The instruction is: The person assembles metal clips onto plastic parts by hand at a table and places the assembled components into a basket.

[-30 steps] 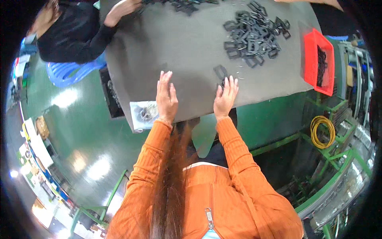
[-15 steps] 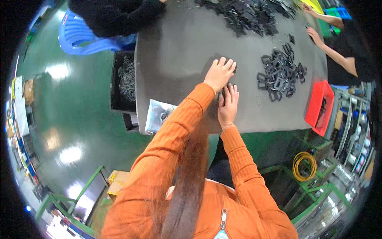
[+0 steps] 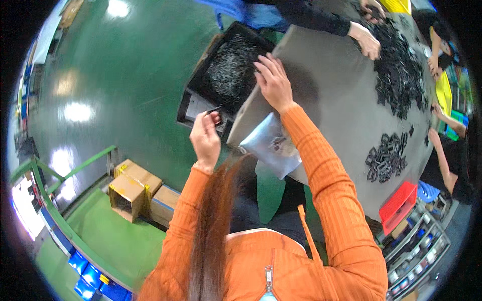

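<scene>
My left hand (image 3: 206,138) is off the table's left edge, beside a lower dark box (image 3: 185,114). Its fingers are curled around a small black plastic piece (image 3: 215,110), partly hidden by them. My right hand (image 3: 273,83) reaches over the table edge next to a black bin (image 3: 200,75), its fingers apart with nothing seen in them. Inside the bin is a heap of thin dark and clear scraps (image 3: 232,65). A shiny pale-blue pouch (image 3: 268,146) rests on the near corner of the grey table (image 3: 334,95), below my right wrist.
Black frame-shaped parts (image 3: 386,158) lie in a pile at the right, and a larger black heap (image 3: 399,70) lies beyond. A co-worker's hand (image 3: 365,41) reaches to that heap. At the right edge are another person's arm (image 3: 444,160) and a red bin (image 3: 396,208). Cardboard boxes (image 3: 133,188) stand lower left.
The view has turned left. Both my hands have moved from mid-table to the left edge by the bin. My left hand now holds the black piece off the table; my right hand's fingers have spread.
</scene>
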`<act>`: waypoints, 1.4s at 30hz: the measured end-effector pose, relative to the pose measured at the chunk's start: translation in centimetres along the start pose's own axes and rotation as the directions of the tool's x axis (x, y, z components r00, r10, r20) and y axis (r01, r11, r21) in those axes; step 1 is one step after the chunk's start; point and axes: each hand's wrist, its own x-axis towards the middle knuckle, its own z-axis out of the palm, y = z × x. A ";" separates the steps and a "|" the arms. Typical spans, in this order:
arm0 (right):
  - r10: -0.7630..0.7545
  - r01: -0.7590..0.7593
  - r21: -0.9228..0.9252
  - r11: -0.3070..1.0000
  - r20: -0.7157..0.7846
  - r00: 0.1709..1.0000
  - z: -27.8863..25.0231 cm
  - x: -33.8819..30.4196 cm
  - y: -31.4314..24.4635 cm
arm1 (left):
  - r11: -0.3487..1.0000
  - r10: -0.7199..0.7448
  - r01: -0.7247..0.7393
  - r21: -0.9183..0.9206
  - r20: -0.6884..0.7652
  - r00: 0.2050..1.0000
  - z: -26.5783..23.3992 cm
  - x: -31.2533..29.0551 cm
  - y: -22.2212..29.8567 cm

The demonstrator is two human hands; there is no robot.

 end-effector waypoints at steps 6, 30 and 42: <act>0.194 -0.263 0.246 0.933 0.271 0.943 2.7 5.3 -4.8 | 0.943 -0.333 0.333 -0.004 -0.007 0.943 -6.9 -6.4 -5.8; 0.762 -0.756 -0.253 0.604 -0.094 0.640 -35.9 -32.5 14.5 | 0.775 0.368 -0.631 0.048 0.777 0.511 38.9 -23.3 17.2; 0.918 -0.917 0.064 0.393 -0.092 0.387 -41.3 -35.1 10.6 | 0.717 0.485 -0.697 0.010 0.711 0.509 44.2 -22.8 19.9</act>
